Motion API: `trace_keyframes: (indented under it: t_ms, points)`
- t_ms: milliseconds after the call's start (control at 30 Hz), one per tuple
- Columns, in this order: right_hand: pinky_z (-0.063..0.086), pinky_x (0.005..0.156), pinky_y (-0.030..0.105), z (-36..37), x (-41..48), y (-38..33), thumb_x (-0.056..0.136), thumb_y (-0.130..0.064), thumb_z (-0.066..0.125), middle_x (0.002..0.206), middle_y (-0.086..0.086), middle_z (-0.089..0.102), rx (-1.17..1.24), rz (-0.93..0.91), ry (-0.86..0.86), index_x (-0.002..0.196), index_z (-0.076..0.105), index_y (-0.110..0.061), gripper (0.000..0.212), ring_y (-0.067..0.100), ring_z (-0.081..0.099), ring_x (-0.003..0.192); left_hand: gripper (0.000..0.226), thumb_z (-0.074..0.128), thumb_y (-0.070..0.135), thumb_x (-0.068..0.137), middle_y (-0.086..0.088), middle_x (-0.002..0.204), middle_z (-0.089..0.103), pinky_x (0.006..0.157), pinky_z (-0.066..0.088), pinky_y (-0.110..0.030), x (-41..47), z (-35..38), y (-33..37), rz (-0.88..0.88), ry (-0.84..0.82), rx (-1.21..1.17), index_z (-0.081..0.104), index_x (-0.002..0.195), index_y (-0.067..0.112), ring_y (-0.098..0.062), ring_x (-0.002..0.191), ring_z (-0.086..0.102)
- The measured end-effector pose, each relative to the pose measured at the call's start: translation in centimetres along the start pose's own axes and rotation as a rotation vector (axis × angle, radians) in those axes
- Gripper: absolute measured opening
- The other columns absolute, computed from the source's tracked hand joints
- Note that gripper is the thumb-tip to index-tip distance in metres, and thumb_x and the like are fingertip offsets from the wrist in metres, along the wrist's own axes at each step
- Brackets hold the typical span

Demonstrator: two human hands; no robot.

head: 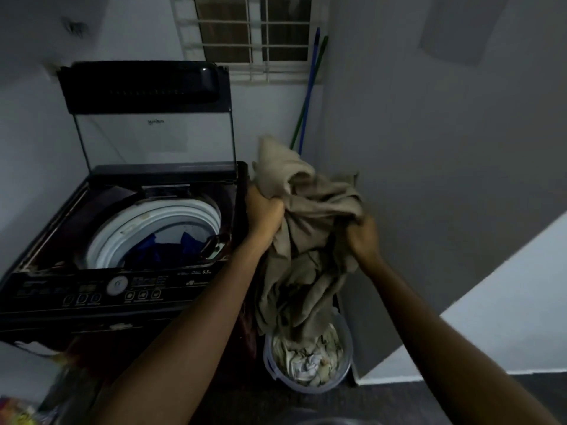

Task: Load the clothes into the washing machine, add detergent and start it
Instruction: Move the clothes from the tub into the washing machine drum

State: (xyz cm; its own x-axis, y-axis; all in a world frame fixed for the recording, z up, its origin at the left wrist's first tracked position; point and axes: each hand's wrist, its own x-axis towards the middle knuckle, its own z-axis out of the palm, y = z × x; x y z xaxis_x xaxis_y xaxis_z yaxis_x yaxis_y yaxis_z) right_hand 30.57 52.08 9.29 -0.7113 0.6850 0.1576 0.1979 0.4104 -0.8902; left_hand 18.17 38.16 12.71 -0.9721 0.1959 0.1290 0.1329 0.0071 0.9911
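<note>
the crumpled beige cotton garment (306, 240) is soft, limp and light; judged best held by bunched folds near its top, since loose ends trail. the left hand (264, 211) and right hand (362, 236) each clench a fistful of cloth, arms extended forward, garment hanging between them. directly below the hands sits a translucent plastic bucket (345, 371) of laundry. left of the left hand stands the black top-loading washing machine (129, 289), lid raised, blue clothes (147, 250) inside.

At frame centre hangs a crumpled, matt beige cloth garment (310, 240). The glossy black plastic washing machine (92, 289) at left has a clear glass lid (153, 139) and smooth white plastic drum rim (171, 214). The translucent plastic bucket (343, 375) below holds crinkled printed fabric (306, 357).
</note>
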Motion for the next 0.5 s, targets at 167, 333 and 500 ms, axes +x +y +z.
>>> trace_keyframes:
  t_ms: [167, 333, 500]
  points:
    - [0.04, 0.066, 0.023, -0.2, 0.9, -0.6, 0.092, -0.005, 0.043, 0.089, 0.002, 0.061, 0.032, 0.04, 0.196, 0.098, 0.066, -0.003, 0.024, 0.014, 0.056, 0.079, 0.035, 0.064, 0.013, 0.085, -0.011, 0.115, 0.068, 0.079, 0.048, -0.022, 0.2, 0.0, -1.3, -0.046, 0.014, 0.075, 0.064, 0.118, 0.002, -0.025, 0.106, 0.064]
    - [0.048, 0.073, 0.033, 1.1, -0.1, 2.0, 0.075, -0.021, 0.041, 0.093, 0.013, 0.062, -0.193, 0.069, -0.157, 0.099, 0.061, 0.004, 0.041, 0.028, 0.06, 0.088, 0.029, 0.063, 0.001, 0.086, -0.014, 0.114, 0.068, 0.08, 0.049, -0.025, -0.2, 0.3, 0.2, 0.031, 0.034, 0.058, 0.064, 0.115, -0.002, -0.022, 0.103, 0.064]
    - [0.048, 0.075, 0.034, 0.1, 0.7, 2.7, 0.087, -0.002, 0.043, 0.1, 0.015, 0.067, -0.203, 0.055, 0.002, 0.102, 0.062, -0.003, 0.025, 0.03, 0.063, 0.094, 0.016, 0.062, 0.012, 0.093, -0.002, 0.107, 0.067, 0.077, 0.042, -0.021, -1.8, -0.3, -2.7, -0.078, -0.13, 0.195, 0.065, 0.109, 0.012, -0.023, 0.105, 0.063]
